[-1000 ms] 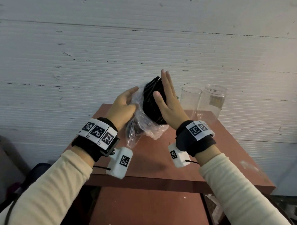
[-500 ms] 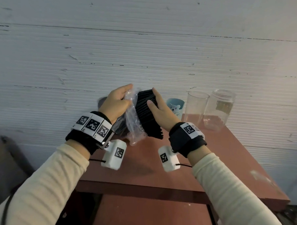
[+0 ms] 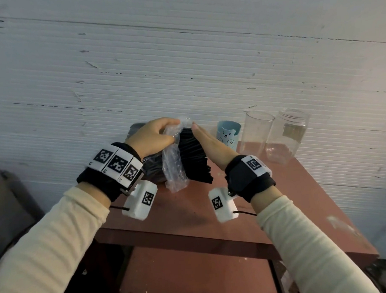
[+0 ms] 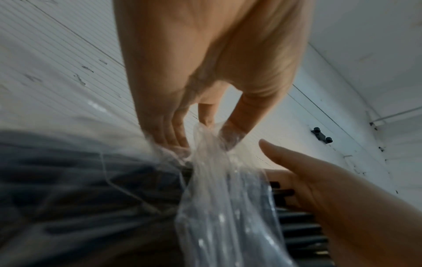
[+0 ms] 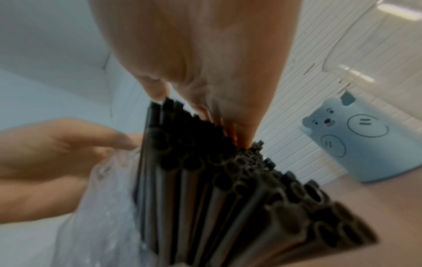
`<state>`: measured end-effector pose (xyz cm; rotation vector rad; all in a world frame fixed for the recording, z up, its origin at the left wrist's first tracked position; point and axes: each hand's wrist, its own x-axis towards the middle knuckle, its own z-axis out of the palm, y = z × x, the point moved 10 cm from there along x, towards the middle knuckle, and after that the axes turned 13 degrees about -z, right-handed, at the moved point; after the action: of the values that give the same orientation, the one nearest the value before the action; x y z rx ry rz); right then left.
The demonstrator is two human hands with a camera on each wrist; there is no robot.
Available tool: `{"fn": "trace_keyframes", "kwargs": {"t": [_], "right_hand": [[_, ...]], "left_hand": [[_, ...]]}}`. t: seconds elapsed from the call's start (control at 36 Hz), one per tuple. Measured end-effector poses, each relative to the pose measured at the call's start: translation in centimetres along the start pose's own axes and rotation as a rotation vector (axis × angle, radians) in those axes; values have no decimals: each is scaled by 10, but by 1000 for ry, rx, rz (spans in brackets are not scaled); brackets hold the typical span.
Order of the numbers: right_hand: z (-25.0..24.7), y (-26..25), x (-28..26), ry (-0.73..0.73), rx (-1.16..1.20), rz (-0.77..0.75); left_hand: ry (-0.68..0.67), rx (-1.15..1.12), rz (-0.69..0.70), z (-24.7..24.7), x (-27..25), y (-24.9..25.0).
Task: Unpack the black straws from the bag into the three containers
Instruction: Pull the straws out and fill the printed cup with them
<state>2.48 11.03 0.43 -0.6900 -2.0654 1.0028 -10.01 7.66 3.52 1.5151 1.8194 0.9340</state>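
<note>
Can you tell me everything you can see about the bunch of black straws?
The black straws are a thick bundle of thin, hollow tubes that look like plastic; their open round ends show in the right wrist view. The bundle is held above the reddish table, half out of a crinkly clear bag. The left hand pinches the bag's plastic. The right hand presses flat, straight fingers against the bare ends. None are in a container yet.

Black straws showed through a clear bag beside a pale blue bear-print cup on a reddish-brown table.
</note>
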Motion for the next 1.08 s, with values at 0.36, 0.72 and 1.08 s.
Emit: {"fn": "trace_keyframes", "kwargs": {"t": [0.36, 0.72, 1.08], "right_hand": [[-114, 80, -25, 464, -194, 350], [-112, 144, 1, 483, -224, 554], [-127, 136, 20, 540, -221, 475]], "left_hand": [[-79, 213, -48, 37, 10, -12], [-166, 358, -37, 54, 21, -24], [-140, 373, -31, 56, 27, -24]]}}
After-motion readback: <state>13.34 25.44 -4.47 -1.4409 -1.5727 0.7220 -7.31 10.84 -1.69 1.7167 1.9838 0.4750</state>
